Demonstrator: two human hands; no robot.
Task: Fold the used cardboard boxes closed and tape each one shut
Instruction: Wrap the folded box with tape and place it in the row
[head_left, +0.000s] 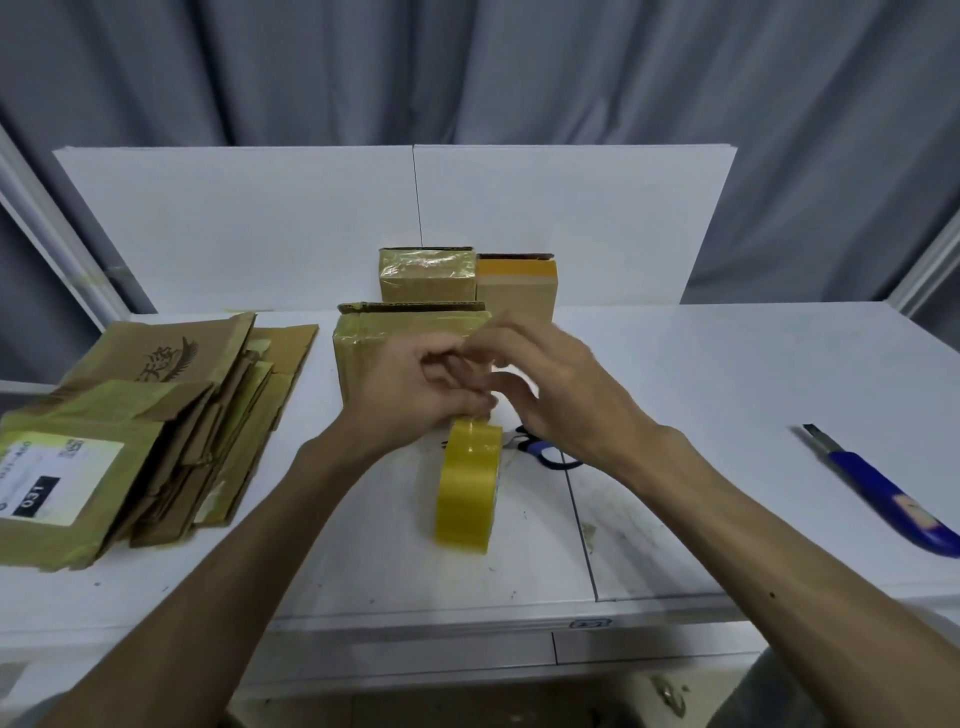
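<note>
A yellow tape roll (467, 483) stands on edge on the white table, just below my hands. My left hand (415, 389) has its fingers curled and pinches the top of the roll where the tape end lies. My right hand (550, 384) hovers beside it, fingers loosely spread and blurred, its fingertips near the left hand's. Behind both hands sits a taped cardboard box (374, 343). Two smaller taped boxes (427, 275) (517, 286) stand behind it against the white backboard.
A stack of flattened cardboard boxes (140, 431) lies at the left. Blue-handled scissors (545, 449) lie partly under my right wrist. A blue utility knife (883, 488) lies at the right. The white backboard (260, 223) walls the rear.
</note>
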